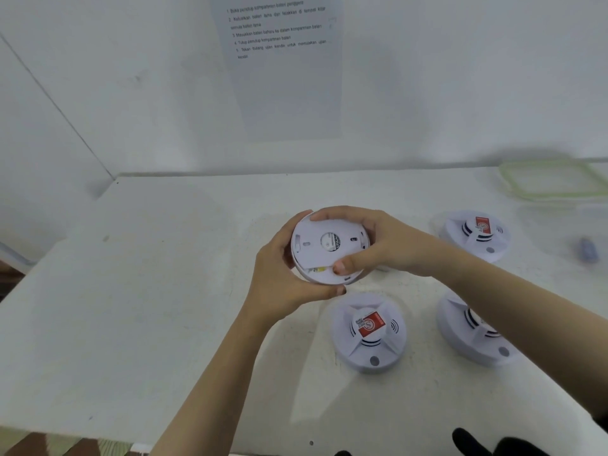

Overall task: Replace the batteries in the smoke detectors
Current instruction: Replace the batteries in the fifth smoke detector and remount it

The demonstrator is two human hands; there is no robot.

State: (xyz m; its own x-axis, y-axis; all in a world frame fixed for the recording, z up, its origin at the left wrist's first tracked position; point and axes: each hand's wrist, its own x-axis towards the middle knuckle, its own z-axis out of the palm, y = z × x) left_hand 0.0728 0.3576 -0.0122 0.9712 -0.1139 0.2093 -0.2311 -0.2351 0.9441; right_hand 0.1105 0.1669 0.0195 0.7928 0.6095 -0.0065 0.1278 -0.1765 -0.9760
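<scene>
Both hands hold one smoke detector up over the tabletop, with its flat back turned toward the person. The left hand cups the rim from the side and below. The right hand wraps the other side, its thumb pressing by a thin gap at the low edge. The round, smooth plastic could slip and drop if the twist is too hard. The thin back cover could snap if pulled the wrong way. Three other detectors sit nearby, white and shiny.
</scene>
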